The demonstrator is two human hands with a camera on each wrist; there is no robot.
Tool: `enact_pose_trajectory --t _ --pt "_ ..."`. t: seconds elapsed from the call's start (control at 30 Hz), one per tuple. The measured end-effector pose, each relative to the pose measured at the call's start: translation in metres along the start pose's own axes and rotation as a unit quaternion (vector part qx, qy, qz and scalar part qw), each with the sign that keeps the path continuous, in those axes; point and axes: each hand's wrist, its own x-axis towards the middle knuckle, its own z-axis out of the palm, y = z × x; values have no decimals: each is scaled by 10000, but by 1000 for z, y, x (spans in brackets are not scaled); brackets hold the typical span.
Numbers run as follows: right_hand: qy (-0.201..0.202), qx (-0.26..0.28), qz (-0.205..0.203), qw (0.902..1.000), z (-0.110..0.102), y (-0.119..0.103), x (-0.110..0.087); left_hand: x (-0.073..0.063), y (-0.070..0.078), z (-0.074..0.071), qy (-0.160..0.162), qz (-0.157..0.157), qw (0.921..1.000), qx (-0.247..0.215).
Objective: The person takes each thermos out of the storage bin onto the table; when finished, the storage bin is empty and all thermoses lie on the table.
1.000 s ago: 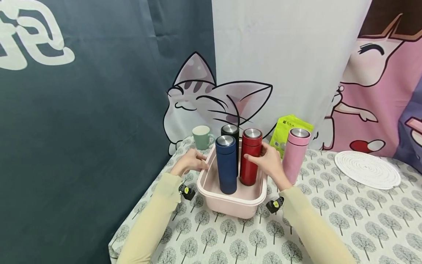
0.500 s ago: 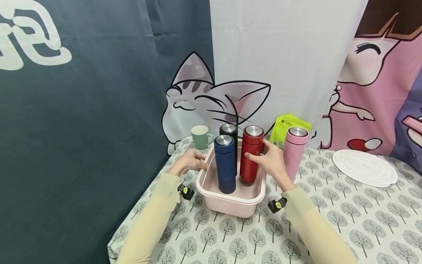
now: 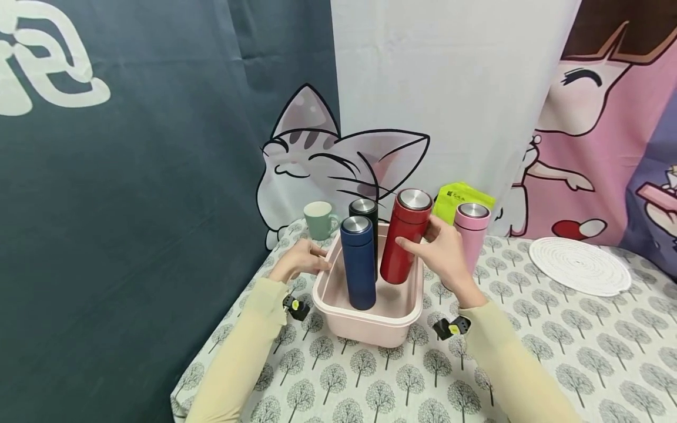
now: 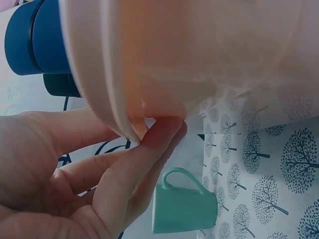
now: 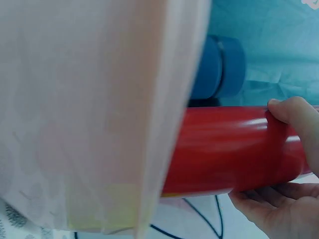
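Observation:
My right hand (image 3: 441, 249) grips a red thermos (image 3: 404, 238) round its upper body. The thermos leans with its lid to the right, and its base hangs inside a pale pink plastic basin (image 3: 365, 322), off the floor of it. A blue thermos (image 3: 359, 264) and a black thermos (image 3: 365, 207) stand upright in the basin, the black one partly hidden behind the blue. At the basin's left rim, my left hand (image 3: 302, 258) pinches the edge between thumb and fingers; the left wrist view shows the fingers (image 4: 144, 164) curled under the rim.
A pink thermos (image 3: 472, 232) stands right of the basin, partly behind my right hand. Behind it is a bright green pouch (image 3: 455, 197). A green mug (image 3: 319, 221) sits at the back left, and a round white woven mat (image 3: 579, 265) lies at the right on the tree-print tablecloth (image 3: 391, 382).
My right hand has lifted the red thermos from the basin floor and tilted its top rightward. The left hand stays on the rim. The head view has shifted slightly.

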Motion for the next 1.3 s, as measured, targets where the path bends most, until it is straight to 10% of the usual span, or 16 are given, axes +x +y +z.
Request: enact_pose_trajectory --t 0.43,1.3 --pt "-104 815 -560 9950 -10 -44 -12 0 -1 -1 -13 39 9999 111" --pt "395 562 -894 9936 -52 -52 -26 1 2 -1 -179 80 9998 43"
